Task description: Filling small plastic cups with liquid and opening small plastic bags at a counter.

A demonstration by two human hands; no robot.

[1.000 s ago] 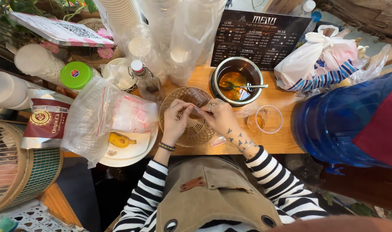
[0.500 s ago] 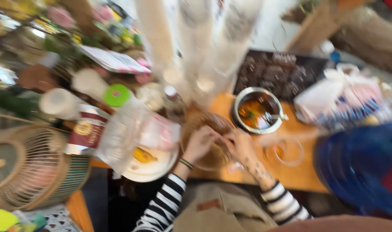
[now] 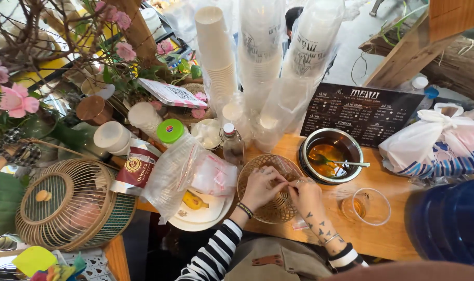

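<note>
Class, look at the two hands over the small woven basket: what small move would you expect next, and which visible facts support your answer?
Probably a gentle pull apart to open whatever they pinch. The left hand and right hand meet fingertip to fingertip over the woven basket, gripping something too small to identify. The steel bowl and plastic cup stand close by, untouched.

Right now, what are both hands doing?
Left hand: fingers pinched shut on something tiny over the wicker basket.
Right hand: pinching it too; the thing cannot be told.

Cluttered wooden counter point(image 3: 387, 237), timber post point(image 3: 403, 52), daylight, pink blossom branches point(image 3: 18, 99).
</note>
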